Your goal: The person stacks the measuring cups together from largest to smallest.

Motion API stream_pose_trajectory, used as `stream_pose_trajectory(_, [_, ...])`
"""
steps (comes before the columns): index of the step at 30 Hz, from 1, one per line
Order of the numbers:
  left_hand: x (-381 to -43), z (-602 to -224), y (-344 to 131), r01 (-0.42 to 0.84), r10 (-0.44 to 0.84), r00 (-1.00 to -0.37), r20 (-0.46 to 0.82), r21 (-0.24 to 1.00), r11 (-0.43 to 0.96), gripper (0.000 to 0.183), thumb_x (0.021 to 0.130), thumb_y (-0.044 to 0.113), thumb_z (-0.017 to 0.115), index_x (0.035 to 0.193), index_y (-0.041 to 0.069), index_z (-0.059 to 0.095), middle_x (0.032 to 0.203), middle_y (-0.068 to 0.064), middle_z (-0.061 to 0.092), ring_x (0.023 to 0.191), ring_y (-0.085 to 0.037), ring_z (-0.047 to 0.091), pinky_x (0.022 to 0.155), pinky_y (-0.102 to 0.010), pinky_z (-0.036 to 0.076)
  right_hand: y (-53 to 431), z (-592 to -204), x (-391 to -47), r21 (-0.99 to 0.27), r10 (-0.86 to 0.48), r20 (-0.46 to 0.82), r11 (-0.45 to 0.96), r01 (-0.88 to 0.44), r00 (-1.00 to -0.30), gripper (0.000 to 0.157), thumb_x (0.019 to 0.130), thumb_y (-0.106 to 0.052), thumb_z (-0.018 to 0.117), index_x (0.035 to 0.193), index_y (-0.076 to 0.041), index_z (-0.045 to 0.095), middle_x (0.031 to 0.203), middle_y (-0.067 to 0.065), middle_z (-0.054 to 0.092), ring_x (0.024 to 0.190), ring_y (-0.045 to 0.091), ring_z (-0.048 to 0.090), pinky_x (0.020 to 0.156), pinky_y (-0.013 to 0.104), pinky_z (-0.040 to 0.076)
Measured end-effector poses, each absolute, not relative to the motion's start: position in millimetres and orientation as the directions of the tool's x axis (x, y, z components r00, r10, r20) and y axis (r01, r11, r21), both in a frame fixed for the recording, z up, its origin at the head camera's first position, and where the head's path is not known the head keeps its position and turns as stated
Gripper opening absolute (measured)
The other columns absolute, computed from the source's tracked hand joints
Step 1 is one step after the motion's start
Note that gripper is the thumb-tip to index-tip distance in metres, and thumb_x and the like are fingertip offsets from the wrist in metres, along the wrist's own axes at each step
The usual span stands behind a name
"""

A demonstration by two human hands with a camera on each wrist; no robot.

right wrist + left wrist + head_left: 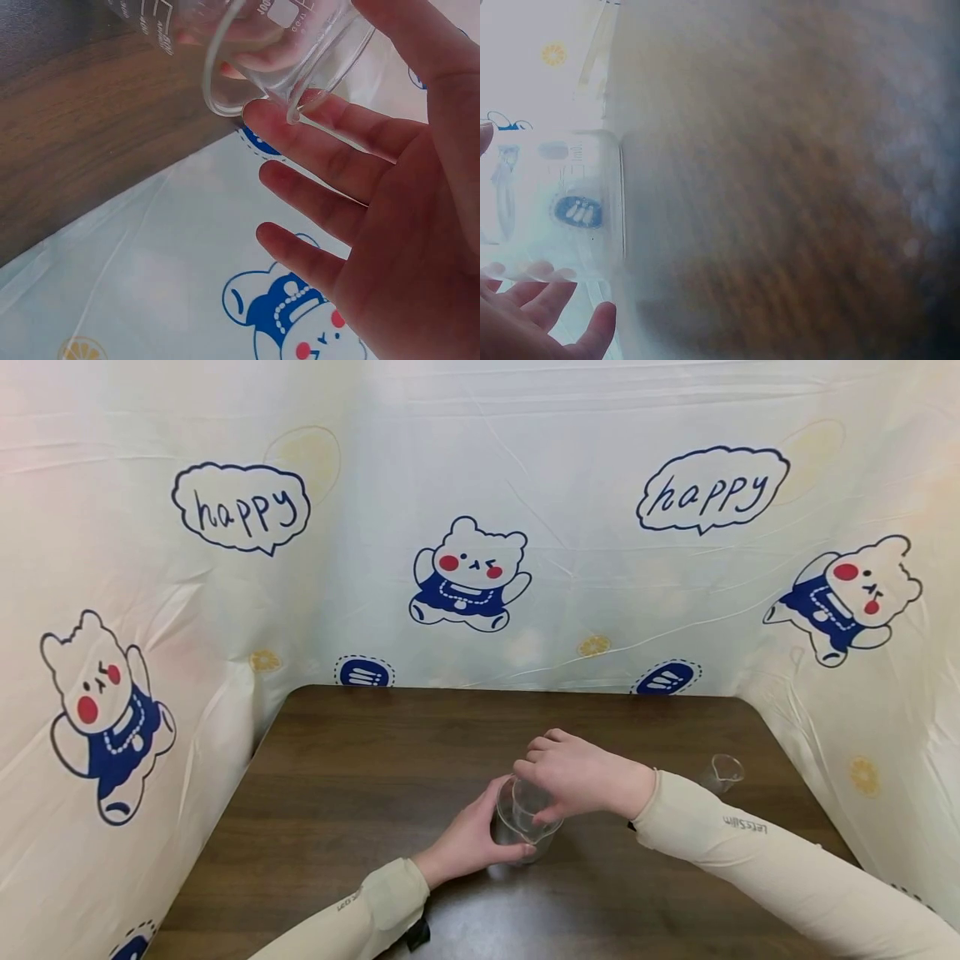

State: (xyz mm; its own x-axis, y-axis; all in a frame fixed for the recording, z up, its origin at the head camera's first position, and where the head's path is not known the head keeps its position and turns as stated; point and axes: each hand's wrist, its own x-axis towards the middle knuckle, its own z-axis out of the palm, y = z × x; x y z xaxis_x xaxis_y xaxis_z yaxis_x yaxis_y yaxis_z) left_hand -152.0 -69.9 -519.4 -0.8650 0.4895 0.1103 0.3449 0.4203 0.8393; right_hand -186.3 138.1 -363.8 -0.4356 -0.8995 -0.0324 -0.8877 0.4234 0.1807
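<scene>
Near the table's middle, my left hand (pixel 468 842) grips a large clear glass beaker (pixel 550 842), fingers round its far side and thumb on the near side. Inside its mouth sits a smaller glass beaker (pixel 527 800). From above, my right hand (pixel 573 777) pinches the smaller beaker's rim between thumb and fingers. The right wrist view shows the small beaker's spout (pixel 291 112) against the fingers, with its lower part within the large beaker's rim (pixel 214 67). In the left wrist view, the large beaker (pixel 562 169) stands upright on the table.
Another small glass beaker (pixel 726 772) stands on the right of the dark wooden table (pixel 360 752), partly behind the right forearm. Patterned cloth (pixel 585 577) hangs along the back and both sides of the table.
</scene>
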Motion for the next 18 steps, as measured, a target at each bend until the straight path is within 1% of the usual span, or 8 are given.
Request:
stream_pose_trajectory(8, [-152, -519, -70, 0.331, 0.485, -0.87, 0.091, 0.837, 0.435, 0.096, 0.081, 0.054, 0.085, 0.157, 0.034, 0.031, 0.147, 0.005, 0.054, 0.124, -0.018, 0.059, 0.102, -0.044, 0.049, 136, -370, -189, 0.187, -0.896, -0.077, 0.418, -0.889, -0.437, 0.052, 0.079, -0.053, 0.088, 0.109, -0.015, 0.069, 0.103, -0.004, 0.074, 0.106, 0.02, 0.064, 0.095, 0.043, 0.05])
stream_pose_trajectory(12, [-152, -519, -71, 0.324, 0.491, -0.868, 0.079, 0.838, 0.438, 0.096, 0.082, 0.056, 0.085, 0.158, 0.032, 0.03, 0.149, 0.005, 0.053, 0.125, -0.018, 0.059, 0.102, -0.044, 0.05, 134, -375, -190, 0.186, -0.893, -0.103, 0.415, -0.891, -0.437, 0.054, 0.078, -0.053, 0.088, 0.113, -0.016, 0.071, 0.104, -0.004, 0.074, 0.106, 0.019, 0.064, 0.097, 0.043, 0.05])
stream_pose_trajectory(18, [-153, -518, -72, 0.321, 0.497, -0.865, 0.071, 0.84, 0.439, 0.097, 0.082, 0.055, 0.085, 0.158, 0.03, 0.032, 0.147, 0.006, 0.054, 0.123, -0.018, 0.06, 0.101, -0.043, 0.05, 131, -382, -190, 0.195, -0.894, -0.113, 0.407, -0.892, -0.433, 0.055, 0.077, -0.054, 0.089, 0.117, -0.019, 0.071, 0.1, -0.007, 0.074, 0.099, 0.017, 0.063, 0.093, 0.041, 0.049])
